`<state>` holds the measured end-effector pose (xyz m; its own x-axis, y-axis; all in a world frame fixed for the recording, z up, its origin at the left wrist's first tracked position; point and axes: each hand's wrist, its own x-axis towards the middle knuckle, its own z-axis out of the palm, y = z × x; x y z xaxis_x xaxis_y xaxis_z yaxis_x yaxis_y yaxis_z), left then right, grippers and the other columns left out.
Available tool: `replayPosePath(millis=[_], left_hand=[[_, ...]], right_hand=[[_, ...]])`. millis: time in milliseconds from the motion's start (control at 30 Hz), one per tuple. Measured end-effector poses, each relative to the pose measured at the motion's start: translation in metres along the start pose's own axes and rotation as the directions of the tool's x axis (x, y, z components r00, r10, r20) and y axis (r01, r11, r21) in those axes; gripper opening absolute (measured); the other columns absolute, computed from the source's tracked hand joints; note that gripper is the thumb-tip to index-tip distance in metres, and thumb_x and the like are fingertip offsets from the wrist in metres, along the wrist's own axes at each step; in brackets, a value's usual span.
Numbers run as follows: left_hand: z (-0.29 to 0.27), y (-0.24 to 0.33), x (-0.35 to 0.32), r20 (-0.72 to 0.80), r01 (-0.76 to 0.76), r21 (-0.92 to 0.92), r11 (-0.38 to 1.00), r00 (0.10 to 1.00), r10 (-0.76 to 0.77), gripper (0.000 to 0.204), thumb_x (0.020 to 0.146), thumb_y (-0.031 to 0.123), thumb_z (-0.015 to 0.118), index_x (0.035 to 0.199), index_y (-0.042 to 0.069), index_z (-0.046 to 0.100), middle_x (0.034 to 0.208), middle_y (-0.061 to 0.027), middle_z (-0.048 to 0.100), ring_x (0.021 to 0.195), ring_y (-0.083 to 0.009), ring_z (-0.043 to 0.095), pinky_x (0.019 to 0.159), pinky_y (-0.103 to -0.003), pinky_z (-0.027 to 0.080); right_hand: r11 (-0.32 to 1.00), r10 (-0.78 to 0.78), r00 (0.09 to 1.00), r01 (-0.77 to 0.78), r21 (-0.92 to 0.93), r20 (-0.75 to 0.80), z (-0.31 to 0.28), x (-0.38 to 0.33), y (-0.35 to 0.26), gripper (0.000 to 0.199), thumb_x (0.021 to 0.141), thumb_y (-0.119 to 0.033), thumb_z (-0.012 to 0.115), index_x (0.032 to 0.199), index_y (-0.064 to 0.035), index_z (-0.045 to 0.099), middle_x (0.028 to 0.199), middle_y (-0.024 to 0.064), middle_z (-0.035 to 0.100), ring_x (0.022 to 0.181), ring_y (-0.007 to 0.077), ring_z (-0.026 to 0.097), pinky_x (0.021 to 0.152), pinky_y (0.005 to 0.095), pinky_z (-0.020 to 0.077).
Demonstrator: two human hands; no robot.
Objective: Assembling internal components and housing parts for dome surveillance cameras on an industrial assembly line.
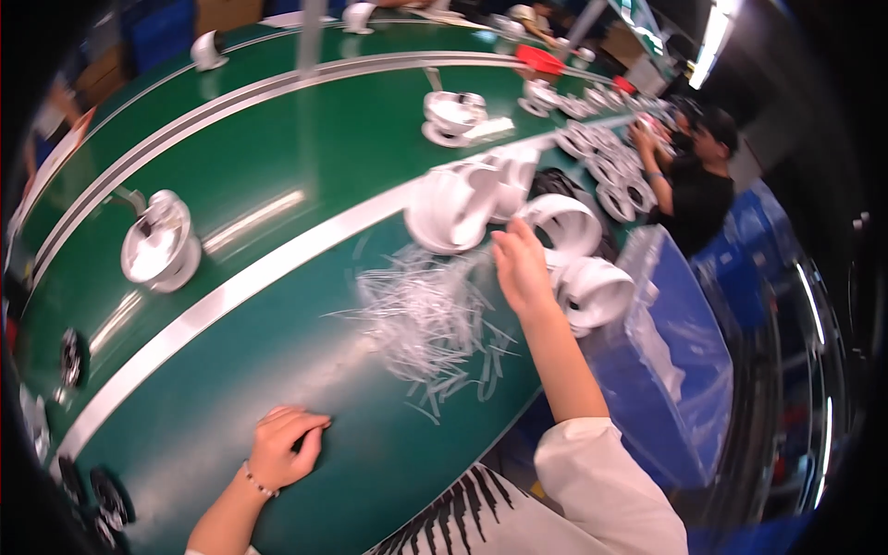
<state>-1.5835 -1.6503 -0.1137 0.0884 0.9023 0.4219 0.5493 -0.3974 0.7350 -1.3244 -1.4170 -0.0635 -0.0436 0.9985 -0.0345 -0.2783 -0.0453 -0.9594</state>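
Observation:
My left hand (285, 447) rests on the green table surface (222, 425) near the front edge, fingers curled loosely under, and nothing shows in it. My right hand (521, 268) reaches forward with fingers stretched toward a cluster of white round plastic housings (458, 208). It sits between those and two more white housings (592, 289) at its right; I cannot tell whether it touches any. A loose pile of thin clear plastic strips (425, 324) lies just left of my right hand.
A green conveyor belt (305, 148) carries white dish-shaped parts (159, 242), one more (453, 116) farther along. A blue bin lined with clear plastic (675, 361) stands right of the table. Another person (689, 180) works at the far end amid several white rings. Dark round parts (106, 504) lie bottom left.

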Motion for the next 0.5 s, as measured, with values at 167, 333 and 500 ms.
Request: replayPosePath(millis=[167, 333, 500], left_hand=[[-0.007, 0.001, -0.011, -0.065, 0.062, 0.080, 0.995, 0.996, -0.056, 0.011, 0.064, -0.005, 0.052, 0.071, 0.001, 0.058, 0.066, -0.0080, 0.060, 0.061, -0.0234, 0.057, 0.063, -0.031, 0.045], [0.004, 0.005, -0.005, -0.079, 0.176, 0.049, 0.983, 0.982, -0.172, 0.012, 0.064, -0.005, 0.051, 0.073, 0.000, 0.057, 0.064, -0.0094, 0.059, 0.060, -0.0234, 0.056, 0.061, -0.030, 0.044], [0.005, 0.007, -0.010, -0.146, 0.231, 0.056, 0.971, 0.964, -0.221, 0.012, 0.073, -0.007, 0.045, 0.079, -0.005, 0.056, 0.068, -0.0115, 0.057, 0.059, -0.0156, 0.055, 0.056, -0.023, 0.044]], right_hand=[[0.396, -0.639, 0.691, 0.672, -0.626, 0.338, -0.060, -0.059, -0.100, 0.037, 0.069, 0.007, 0.048, 0.106, 0.0007, 0.051, 0.114, 0.0144, 0.049, 0.107, 0.0215, 0.046, 0.092, 0.0301, 0.0331], [-0.123, -0.111, 0.994, 0.003, -0.992, 0.017, -0.237, -0.046, -0.160, 0.040, 0.064, -0.012, 0.062, 0.100, 0.0024, 0.054, 0.096, 0.0176, 0.058, 0.092, 0.0243, 0.055, 0.082, 0.0282, 0.0419], [-0.406, 0.401, 0.900, 0.009, -0.914, -0.169, -0.300, -0.006, -0.081, 0.068, 0.049, -0.034, 0.073, 0.103, 0.0022, 0.052, 0.104, 0.0217, 0.053, 0.096, 0.0309, 0.052, 0.084, 0.0344, 0.0408]])
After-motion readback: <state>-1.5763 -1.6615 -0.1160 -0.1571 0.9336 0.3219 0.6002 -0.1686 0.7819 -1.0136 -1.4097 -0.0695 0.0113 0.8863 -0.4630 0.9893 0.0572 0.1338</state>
